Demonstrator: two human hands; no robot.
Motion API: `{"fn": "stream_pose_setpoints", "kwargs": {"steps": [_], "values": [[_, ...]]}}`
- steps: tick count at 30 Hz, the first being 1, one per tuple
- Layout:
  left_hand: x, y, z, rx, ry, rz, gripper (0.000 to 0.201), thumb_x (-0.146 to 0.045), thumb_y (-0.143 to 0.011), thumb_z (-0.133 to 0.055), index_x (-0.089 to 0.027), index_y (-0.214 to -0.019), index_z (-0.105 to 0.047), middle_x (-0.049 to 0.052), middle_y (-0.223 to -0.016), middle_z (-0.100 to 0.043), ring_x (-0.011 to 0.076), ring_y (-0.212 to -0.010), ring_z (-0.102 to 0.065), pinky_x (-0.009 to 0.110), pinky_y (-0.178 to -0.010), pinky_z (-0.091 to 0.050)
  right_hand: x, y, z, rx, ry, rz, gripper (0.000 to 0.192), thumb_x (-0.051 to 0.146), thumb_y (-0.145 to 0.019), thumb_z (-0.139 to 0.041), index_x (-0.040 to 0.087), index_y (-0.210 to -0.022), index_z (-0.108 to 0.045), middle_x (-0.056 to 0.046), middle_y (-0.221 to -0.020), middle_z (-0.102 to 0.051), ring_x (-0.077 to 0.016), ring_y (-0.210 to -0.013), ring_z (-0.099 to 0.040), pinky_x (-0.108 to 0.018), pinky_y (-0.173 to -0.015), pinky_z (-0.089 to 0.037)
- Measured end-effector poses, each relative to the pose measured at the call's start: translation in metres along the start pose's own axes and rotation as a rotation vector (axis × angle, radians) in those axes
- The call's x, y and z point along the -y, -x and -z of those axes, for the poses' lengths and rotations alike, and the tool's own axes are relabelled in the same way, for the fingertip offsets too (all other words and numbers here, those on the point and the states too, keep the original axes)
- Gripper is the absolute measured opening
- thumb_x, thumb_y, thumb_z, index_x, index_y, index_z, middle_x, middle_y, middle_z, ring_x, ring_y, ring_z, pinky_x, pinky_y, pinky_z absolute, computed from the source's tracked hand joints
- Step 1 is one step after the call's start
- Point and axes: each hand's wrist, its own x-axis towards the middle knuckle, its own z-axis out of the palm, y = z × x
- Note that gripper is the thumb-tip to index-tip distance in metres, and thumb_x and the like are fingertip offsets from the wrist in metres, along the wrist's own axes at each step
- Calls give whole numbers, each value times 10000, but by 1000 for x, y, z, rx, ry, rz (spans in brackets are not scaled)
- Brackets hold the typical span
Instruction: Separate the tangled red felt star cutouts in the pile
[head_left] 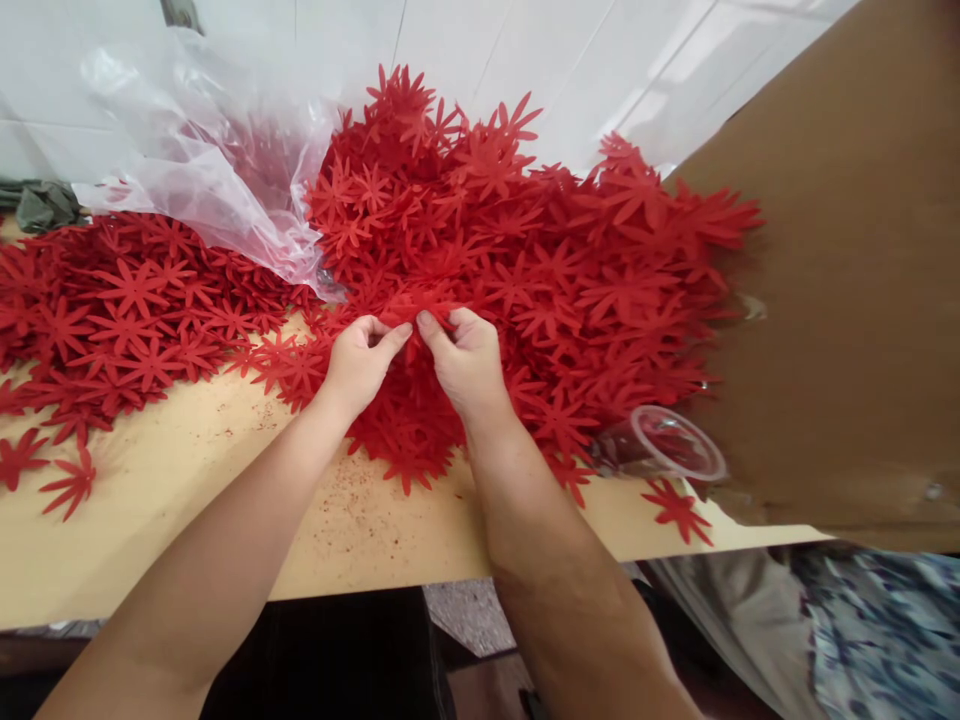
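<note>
Centrally, both hands were seen meeting at the near slope of a large heap of red flower-shaped cut-outs (525,250). Left hand (361,358): fingers curled, thumb and forefinger pinched together on the edge of a red piece at the foot of the heap. Right hand (465,358): likewise closed, fingertips pinched on the same spot, thumb tip almost touching the left thumb. Whether one cut-out or several were gripped could not be told; the pieces overlapped too thickly there.

The heap was noted rising directly beyond the fingertips and spreading to the right of the right hand. A second, flatter spread of cut-outs (127,310) lay to the left of the left hand, well apart from it. A few loose cut-outs (71,485) were recorded near the left forearm, and one more single cut-out (679,510) to the right of the right forearm.

A clear plastic bag (202,170) was observed beyond and to the left of the left hand, draped over part of the red pieces. A clear plastic cup (675,440) lay on its side just right of the right wrist, at the foot of the heap. A brown cardboard sheet (847,280) stood further right, its edge against the heap. Everything rested on a pale wooden table (187,520), red crumbs scattered on it between the forearms.
</note>
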Motion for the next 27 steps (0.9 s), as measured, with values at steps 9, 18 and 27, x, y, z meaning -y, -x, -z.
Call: {"fn": "stream_pose_setpoints", "kwargs": {"steps": [9, 18, 27], "values": [[2, 0, 0, -5, 51, 12, 89, -176, -720, -593, -158, -716, -507, -32, -679, -552, 70, -632, -499, 224, -697, -407, -10, -6, 5, -189, 118, 50, 423, 598, -707, -550, 208, -594, -429, 38, -565, -438, -87, -562, -433, -245, -585, -408], [-3, -3, 1, -43, 95, -24, 75, -86, -695, -577, -142, -742, -563, -21, -720, -603, 65, -705, -557, 208, -777, -428, 3, 1, -2, -39, -42, 37, 338, 526, -653, -654, 218, -753, -559, 0, -764, -626, -123, -721, -588, -287, -748, -506], [8, -8, 5, -56, -96, -76, 74, -172, -718, -580, -156, -654, -547, -27, -648, -568, 70, -632, -493, 208, -671, -389, -2, 2, -1, 163, -113, -108, 301, 394, -599, -742, 199, -796, -627, -21, -840, -700, -146, -786, -653, -334, -838, -529]]}}
